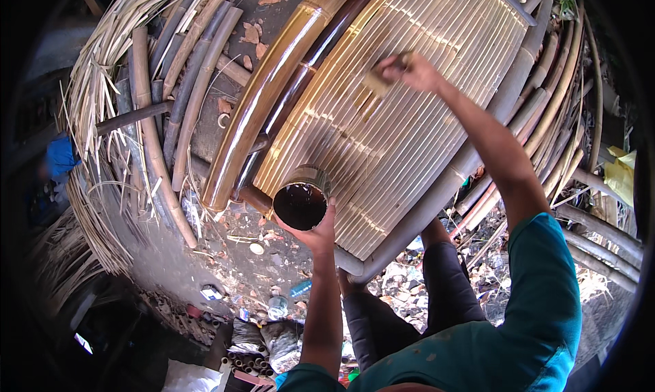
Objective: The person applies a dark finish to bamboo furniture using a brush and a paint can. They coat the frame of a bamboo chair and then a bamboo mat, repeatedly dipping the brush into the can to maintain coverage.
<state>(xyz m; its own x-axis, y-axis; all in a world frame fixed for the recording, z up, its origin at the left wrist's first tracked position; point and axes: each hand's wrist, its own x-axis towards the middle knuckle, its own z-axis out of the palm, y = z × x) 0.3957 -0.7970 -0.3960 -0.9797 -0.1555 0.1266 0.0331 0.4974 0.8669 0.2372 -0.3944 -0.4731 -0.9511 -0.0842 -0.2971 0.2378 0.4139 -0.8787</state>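
Observation:
My left hand [315,236] is wrapped round a round can [315,176] with dark, glossy liquid [300,206] inside. It holds the can tilted toward me at the near left end of a slatted bamboo bench [416,139]. Farther out, my right hand [415,73] grips a flat paintbrush [377,83], blurred by motion, with its pale bristles over the slats. A wet, darker patch [369,109] shows just below the brush. Along the bench's left side run a shiny varnished bamboo pole [263,112] and a darker glossy one [310,66].
Bamboo poles [198,105] and a heap of split strips [95,98] lie at left. More poles [546,112] are stacked beyond the bench's right edge. Dry leaves, litter, a blue plastic bottle [300,288] and a clear jar [277,307] are on the ground near my legs.

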